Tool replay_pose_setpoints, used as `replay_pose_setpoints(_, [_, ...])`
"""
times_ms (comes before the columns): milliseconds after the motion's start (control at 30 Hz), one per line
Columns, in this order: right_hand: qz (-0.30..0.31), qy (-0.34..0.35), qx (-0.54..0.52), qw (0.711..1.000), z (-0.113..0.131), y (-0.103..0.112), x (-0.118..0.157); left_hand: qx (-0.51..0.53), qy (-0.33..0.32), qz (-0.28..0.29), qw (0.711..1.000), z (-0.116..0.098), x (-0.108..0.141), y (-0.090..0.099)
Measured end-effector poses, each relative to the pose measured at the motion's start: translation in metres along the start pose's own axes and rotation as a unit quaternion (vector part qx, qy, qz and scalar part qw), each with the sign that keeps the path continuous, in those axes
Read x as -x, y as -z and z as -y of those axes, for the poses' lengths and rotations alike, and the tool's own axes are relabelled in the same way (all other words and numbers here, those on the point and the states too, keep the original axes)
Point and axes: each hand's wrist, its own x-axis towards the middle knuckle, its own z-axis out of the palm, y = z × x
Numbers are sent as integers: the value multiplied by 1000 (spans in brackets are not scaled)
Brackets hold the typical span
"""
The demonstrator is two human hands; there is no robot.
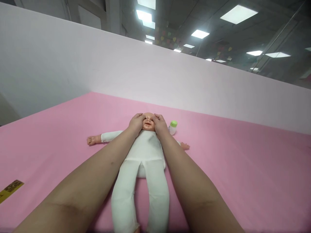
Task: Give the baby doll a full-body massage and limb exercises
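A baby doll (148, 147) with a white cloth body lies on its back, its legs toward me and its arms spread out to the sides. My left hand (136, 124) cups the left side of the doll's hard plastic head. On the other side, my right hand (160, 124) is wrapped around the head in the same way. Both thumbs rest on the face near the eyes, while the mouth shows between them. Just right of my right hand is a small baby bottle (172, 127) with a green cap. My right forearm covers part of the doll's arm.
Pink covering (233, 174) spreads under the doll. A white wall panel (170, 77) rises behind it and along the left. At the lower left lies a yellow strip (11, 190) with a dark printed code.
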Motion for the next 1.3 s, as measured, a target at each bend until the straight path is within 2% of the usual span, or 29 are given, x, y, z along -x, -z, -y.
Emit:
replay_pose_setpoints(133, [17,-23,-22,999,1,6,-1,23,26,21,999,-3,1,1])
replay_pose_setpoints(233, [54,-37,-35,997,10,11,6,31,36,51,998,-9,9,7])
replay_pose_setpoints(367, [115,-28,-45,992,22,21,18,38,55,141,988,-18,21,23])
replay_pose_setpoints(500, [150,-14,21,988,29,28,27,30,55,245,967,-26,25,37])
replay_pose_setpoints(567, [160,-15,55,985,31,29,30,34,52,278,959,-28,26,40])
replay_pose_setpoints(833, [133,-4,121,984,33,26,34,17,41,278,960,-23,23,42])
replay_pose_setpoints(1167, [163,34,134,977,33,31,28,-43,-2,193,980,-2,5,48])
replay_pose_setpoints(1300, [181,45,113,976,29,35,25,-11,10,201,979,-3,9,47])
